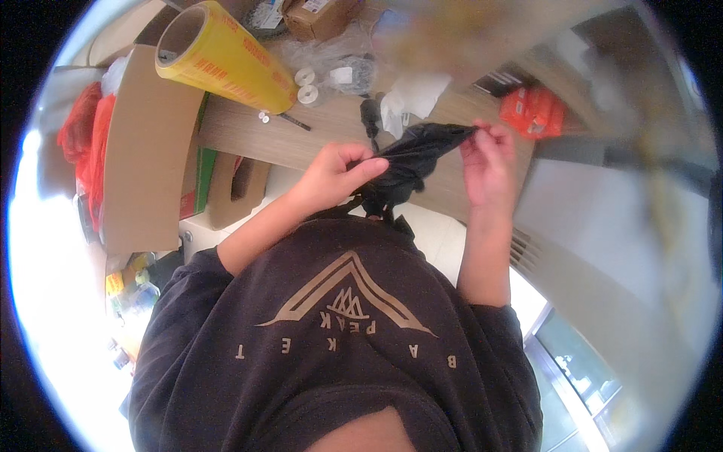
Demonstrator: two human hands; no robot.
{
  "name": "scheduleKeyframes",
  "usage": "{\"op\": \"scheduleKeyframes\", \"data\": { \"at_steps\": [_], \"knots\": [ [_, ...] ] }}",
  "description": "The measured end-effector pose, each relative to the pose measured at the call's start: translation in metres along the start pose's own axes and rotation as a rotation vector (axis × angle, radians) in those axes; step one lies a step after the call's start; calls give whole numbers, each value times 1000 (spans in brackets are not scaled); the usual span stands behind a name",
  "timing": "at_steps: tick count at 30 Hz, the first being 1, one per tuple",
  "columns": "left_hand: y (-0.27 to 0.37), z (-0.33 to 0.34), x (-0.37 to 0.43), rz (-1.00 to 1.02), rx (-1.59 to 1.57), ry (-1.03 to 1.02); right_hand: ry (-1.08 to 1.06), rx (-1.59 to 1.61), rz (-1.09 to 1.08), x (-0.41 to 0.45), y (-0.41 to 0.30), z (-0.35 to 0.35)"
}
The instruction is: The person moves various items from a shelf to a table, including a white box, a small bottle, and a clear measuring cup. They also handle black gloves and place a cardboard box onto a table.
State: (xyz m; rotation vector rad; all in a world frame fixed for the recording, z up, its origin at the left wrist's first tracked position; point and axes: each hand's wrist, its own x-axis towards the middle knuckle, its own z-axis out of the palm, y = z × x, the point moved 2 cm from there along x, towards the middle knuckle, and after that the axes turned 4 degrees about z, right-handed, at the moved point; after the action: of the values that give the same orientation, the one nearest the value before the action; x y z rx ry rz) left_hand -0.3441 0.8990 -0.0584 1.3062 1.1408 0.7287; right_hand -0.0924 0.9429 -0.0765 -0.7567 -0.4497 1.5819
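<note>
My left hand [342, 172] pinches one edge of a thin, crumpled black cloth or plastic piece [412, 155], with the thumb on top. The fingertips of my right hand [488, 155] grip its far corner, and the material is drawn out between both hands. Its lower part hangs in loose folds and strips just in front of my dark printed shirt [350, 361]. The picture does not settle whether it is a bag or fabric. Behind it a small black object with a cord [370, 113] lies on the wooden desk [333, 121], beside crumpled white paper [415, 99].
A large yellow film roll [231, 62] stands on the desk beside small white rolls [306, 86]. Clear plastic wrapping and a cardboard box [316, 17] lie at the back. Orange packets [532, 113] are at the right; a tall cardboard panel [149, 152] and red mesh [90, 141] are left.
</note>
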Motion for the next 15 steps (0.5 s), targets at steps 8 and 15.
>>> {"op": "scheduleKeyframes", "data": {
  "at_steps": [8,15],
  "knots": [
    [-11,7,1,-29,-78,34,-172,-622,535,-20,63,-50],
    [2,8,-3,52,-76,-128,-189,-258,824,-29,94,-10]
  ]
}}
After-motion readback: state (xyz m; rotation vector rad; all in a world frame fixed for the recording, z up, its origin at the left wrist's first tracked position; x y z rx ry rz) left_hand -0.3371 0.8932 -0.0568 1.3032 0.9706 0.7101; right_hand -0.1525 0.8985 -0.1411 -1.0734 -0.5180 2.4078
